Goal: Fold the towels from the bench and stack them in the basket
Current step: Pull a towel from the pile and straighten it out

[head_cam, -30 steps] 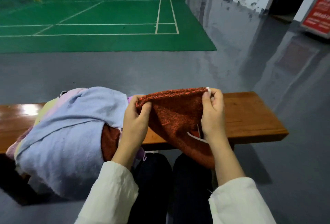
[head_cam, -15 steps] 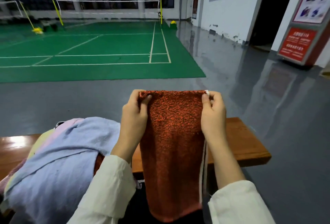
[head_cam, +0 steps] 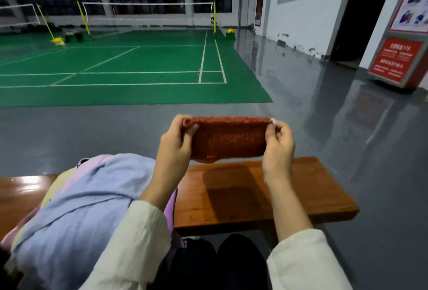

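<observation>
Above the bench (head_cam: 301, 197), in the head view, the towel (head_cam: 228, 139) hangs, its top corners pinched by the left hand (head_cam: 176, 144) and right hand (head_cam: 278, 141). It looks light, soft and limp, so the corners seem the best hold.

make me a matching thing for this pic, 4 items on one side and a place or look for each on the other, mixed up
Column one:
1 red towel
2 blue towel
3 bench
4 red sign

Column two:
a standing at the far right
b heaped on the left part of the bench
c pinched at its top corners, up in the air
d glossy brown wood

Pairs: 1-c, 2-b, 3-d, 4-a
</observation>
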`<act>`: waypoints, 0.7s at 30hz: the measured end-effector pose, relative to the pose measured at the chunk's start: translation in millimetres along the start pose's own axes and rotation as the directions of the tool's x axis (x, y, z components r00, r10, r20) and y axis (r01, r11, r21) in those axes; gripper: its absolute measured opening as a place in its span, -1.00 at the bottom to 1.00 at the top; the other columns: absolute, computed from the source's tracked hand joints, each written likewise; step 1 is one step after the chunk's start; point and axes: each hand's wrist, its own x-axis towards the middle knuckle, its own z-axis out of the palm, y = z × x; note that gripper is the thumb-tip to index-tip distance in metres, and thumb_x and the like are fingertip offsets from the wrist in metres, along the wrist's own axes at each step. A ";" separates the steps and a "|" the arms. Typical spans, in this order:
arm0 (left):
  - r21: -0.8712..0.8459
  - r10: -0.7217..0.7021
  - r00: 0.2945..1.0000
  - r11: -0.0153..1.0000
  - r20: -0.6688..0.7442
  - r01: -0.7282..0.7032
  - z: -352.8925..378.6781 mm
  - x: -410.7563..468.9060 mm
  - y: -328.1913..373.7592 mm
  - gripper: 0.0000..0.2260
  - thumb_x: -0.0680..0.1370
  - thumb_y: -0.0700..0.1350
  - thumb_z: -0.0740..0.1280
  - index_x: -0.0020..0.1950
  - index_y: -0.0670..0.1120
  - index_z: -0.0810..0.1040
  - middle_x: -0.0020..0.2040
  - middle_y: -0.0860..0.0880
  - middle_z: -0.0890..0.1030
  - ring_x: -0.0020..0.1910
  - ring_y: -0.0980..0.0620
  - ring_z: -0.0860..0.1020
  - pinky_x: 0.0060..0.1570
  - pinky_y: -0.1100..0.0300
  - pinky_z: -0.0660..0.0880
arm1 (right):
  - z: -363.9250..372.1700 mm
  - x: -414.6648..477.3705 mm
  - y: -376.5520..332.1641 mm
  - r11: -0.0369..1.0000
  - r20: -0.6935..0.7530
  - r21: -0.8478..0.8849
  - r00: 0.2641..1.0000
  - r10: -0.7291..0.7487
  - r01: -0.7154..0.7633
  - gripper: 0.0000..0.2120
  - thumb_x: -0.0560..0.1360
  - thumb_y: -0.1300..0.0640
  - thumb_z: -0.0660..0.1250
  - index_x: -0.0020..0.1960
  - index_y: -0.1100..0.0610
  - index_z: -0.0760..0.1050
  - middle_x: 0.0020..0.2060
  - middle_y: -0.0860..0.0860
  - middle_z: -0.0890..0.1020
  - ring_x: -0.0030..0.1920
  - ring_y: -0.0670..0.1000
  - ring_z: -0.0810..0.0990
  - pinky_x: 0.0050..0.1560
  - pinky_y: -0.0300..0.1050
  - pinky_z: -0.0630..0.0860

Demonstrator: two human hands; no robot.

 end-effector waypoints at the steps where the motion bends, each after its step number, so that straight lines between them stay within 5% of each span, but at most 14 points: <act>1: 0.023 -0.035 0.999 0.999 0.014 0.035 1.6 -18.2 -14.1 -0.91 0.61 -0.23 0.24 -0.08 -0.08 0.41 -0.33 0.11 0.47 -0.33 0.31 0.44 -0.29 0.41 0.31 | -4.0 -11.0 15.1 0.999 0.016 -0.019 1.000 0.027 -0.026 -0.89 0.64 0.15 0.15 -0.01 0.07 0.44 -0.19 -0.08 0.49 -0.16 -0.13 0.44 -0.17 -0.38 0.38; 6: 0.095 -0.248 0.965 0.966 0.079 0.241 11.0 -97.4 -73.1 -0.90 0.60 -0.13 0.25 -0.03 -0.15 0.45 -0.29 0.04 0.53 -0.30 0.22 0.43 -0.20 0.25 0.33 | -23.0 -67.0 88.9 0.983 0.051 -0.099 0.985 0.162 -0.157 -0.83 0.60 0.20 0.21 -0.10 -0.02 0.45 -0.19 -0.05 0.52 -0.13 -0.08 0.45 -0.03 -0.18 0.37; 10: 0.074 -0.323 0.942 0.946 0.096 0.317 12.8 -123.9 -86.5 -0.85 0.58 -0.08 0.24 0.01 -0.15 0.48 -0.24 0.08 0.54 -0.22 0.25 0.45 -0.14 0.41 0.34 | -38.3 -91.8 117.0 0.948 0.093 -0.084 0.945 0.313 -0.306 -0.91 0.59 0.12 0.25 -0.07 0.02 0.48 -0.10 0.08 0.60 -0.06 0.00 0.53 0.03 -0.07 0.42; 16: 0.106 -0.382 0.917 0.922 0.112 0.372 10.3 -130.6 -103.4 -0.79 0.55 -0.02 0.24 0.04 -0.13 0.51 -0.17 0.00 0.59 -0.15 0.18 0.49 -0.08 0.34 0.37 | -54.5 -109.8 135.6 0.827 0.419 -0.161 0.721 0.551 -0.539 -0.95 0.52 0.22 0.34 -0.09 0.15 0.57 -0.18 0.06 0.65 -0.13 0.02 0.58 -0.07 -0.11 0.50; 21: 0.065 -0.521 0.812 0.849 0.261 0.524 13.6 -145.2 -117.0 -0.90 0.57 -0.11 0.31 0.07 0.02 0.50 -0.08 0.21 0.56 -0.14 0.37 0.48 -0.06 0.55 0.34 | -50.5 -116.5 156.9 0.888 0.346 -0.222 0.819 0.457 -0.402 -0.89 0.53 0.26 0.32 -0.06 0.07 0.55 -0.17 -0.04 0.64 -0.16 -0.14 0.57 -0.08 -0.23 0.48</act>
